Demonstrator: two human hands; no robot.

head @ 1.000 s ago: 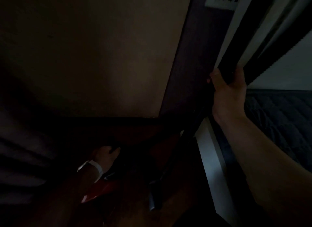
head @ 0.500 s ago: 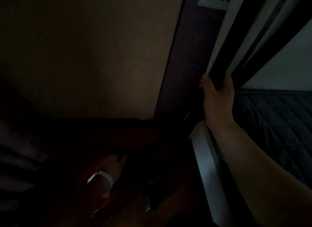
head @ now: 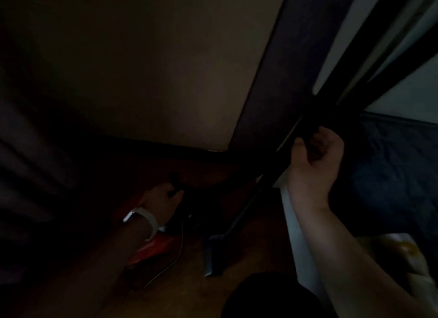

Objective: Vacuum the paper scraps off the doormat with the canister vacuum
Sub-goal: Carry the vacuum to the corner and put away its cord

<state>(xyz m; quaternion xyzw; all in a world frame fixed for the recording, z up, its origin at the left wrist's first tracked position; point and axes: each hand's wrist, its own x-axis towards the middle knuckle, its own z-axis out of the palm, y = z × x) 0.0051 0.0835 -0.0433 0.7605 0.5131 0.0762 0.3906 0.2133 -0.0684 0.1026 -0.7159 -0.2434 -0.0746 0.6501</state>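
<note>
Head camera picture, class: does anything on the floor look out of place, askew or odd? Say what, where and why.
Mostly the darkness is odd. A thin pale cord trails loose across the wooden floor beside the red vacuum, near the left hand. No doormat or scraps are visible.

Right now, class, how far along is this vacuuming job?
Early stage. Done: nothing visible; no doormat or scraps are in view. In hand: the left hand reaches down to the dark handle of the red canister vacuum, while the right hand curls around the dark wand. Left: all the vacuuming.
</note>
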